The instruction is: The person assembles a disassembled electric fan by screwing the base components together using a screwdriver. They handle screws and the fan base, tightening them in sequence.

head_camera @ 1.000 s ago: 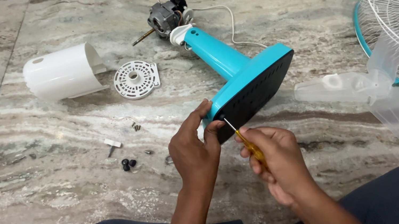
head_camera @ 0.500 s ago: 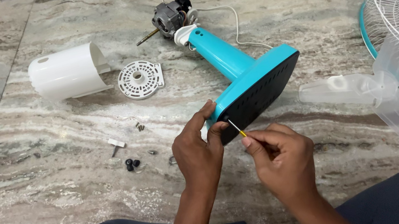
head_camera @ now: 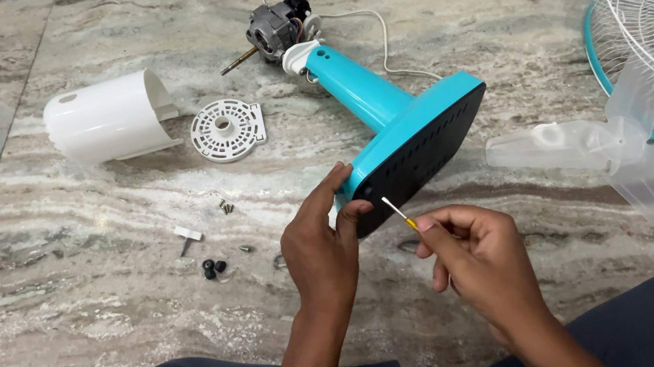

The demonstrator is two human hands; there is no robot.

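Fingers of the right hand (head_camera: 481, 259) pinch a thin yellow-handled screwdriver (head_camera: 399, 213), its shaft slanting up-left toward the black underside of the turquoise plastic fan base (head_camera: 418, 146). The left hand (head_camera: 322, 251), nearer, clamps that base's lower corner. Small loose screws (head_camera: 224, 208) lie on the marble floor (head_camera: 105, 336).

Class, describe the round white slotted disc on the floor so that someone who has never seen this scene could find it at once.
Start at the turquoise fan stand lying on the marble floor. To the left of its neck, just right of the curved white motor cover, lies the round white disc. Unlike the plain, hollow cover, it is flat, with radial slots and a central hole.
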